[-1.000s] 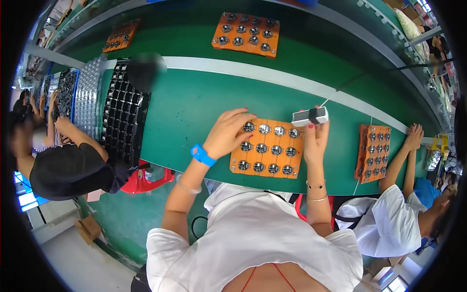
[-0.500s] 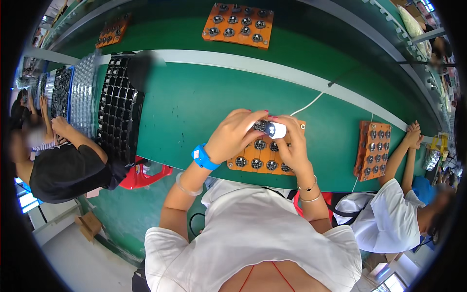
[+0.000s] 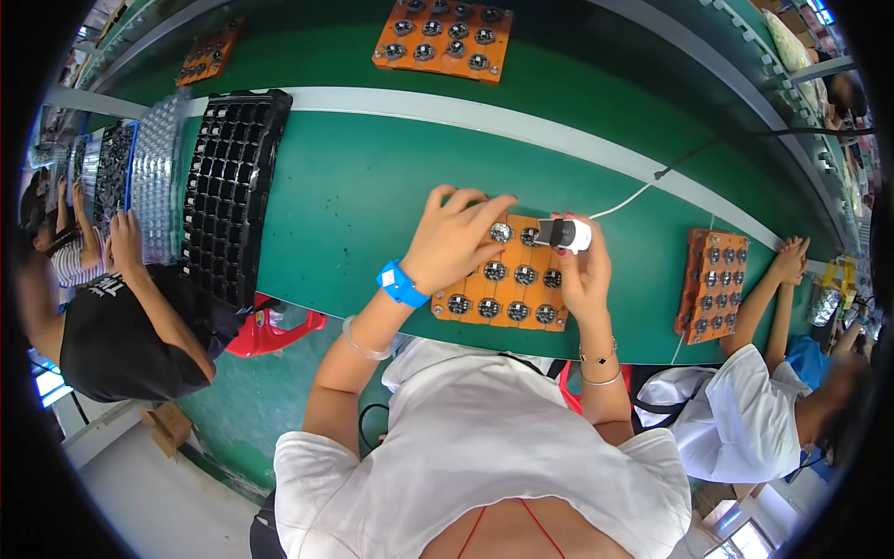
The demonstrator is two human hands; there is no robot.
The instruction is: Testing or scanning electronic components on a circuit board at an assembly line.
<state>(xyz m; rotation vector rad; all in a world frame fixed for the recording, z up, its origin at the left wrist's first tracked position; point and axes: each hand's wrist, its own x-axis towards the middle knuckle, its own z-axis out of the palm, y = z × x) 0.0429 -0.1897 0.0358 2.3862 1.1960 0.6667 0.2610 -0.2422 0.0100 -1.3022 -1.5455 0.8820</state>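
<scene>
An orange board (image 3: 509, 290) with rows of round dark electronic modules lies on the green bench in front of me. Over its far left corner, my left hand (image 3: 456, 238) has its fingers apart, thumb and index finger on either side of a round module (image 3: 501, 232) seated there. My right hand (image 3: 585, 279) grips a small white handheld device (image 3: 579, 235) with a dark band, above the board's far right corner. The device hides part of that corner. A white cable (image 3: 622, 202) runs away from beside it.
A black compartment tray (image 3: 229, 177) and a clear plastic tray (image 3: 158, 182) lie to the left. More orange boards with modules sit on the far strip (image 3: 443, 39) and stacked at right (image 3: 712, 287). Co-workers sit on both sides; a red stool (image 3: 275, 334) stands at left.
My hands have parted: the left went from holding a module against the device to the board's far left corner; the right moved rightward with the device. A dark blurred shape left the black tray.
</scene>
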